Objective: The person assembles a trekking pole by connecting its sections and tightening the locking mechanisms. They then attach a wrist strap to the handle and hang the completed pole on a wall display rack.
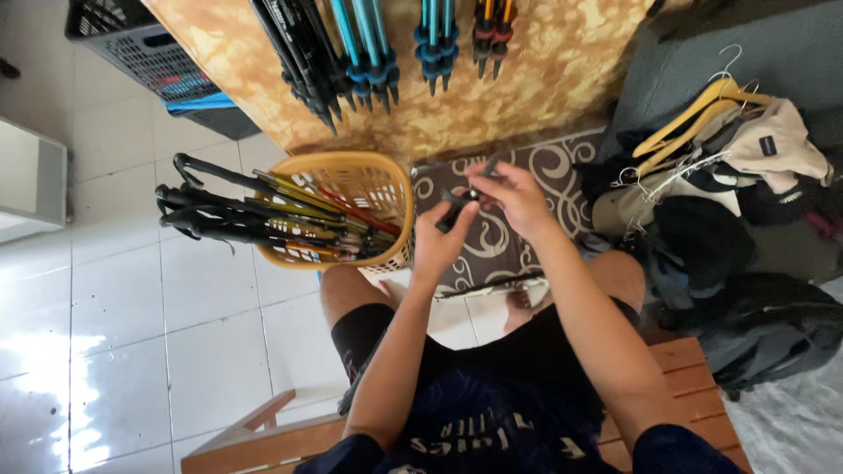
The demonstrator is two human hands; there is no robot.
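Both my hands are raised in front of me over a patterned rug (pixel 536 171). My left hand (pixel 442 239) grips a small dark clamp-like part (pixel 457 206) from below. My right hand (pixel 514 195) pinches the same part from above, its fingers closed on the upper end. Just left of my hands stands a yellow plastic basket (pixel 378 189) filled with several folded trekking poles (pixel 255 215), their black handles sticking out to the left. A thin dark pole (pixel 492 285) lies on the floor between my knees.
Several more poles, black, blue and orange (pixel 369 53), lie in a row on a marbled brown surface ahead. A black crate (pixel 140 44) sits at the upper left. Clothes, wooden hangers (pixel 694 118) and bags (pixel 764 325) are heaped at the right. I sit on a wooden bench (pixel 685 369).
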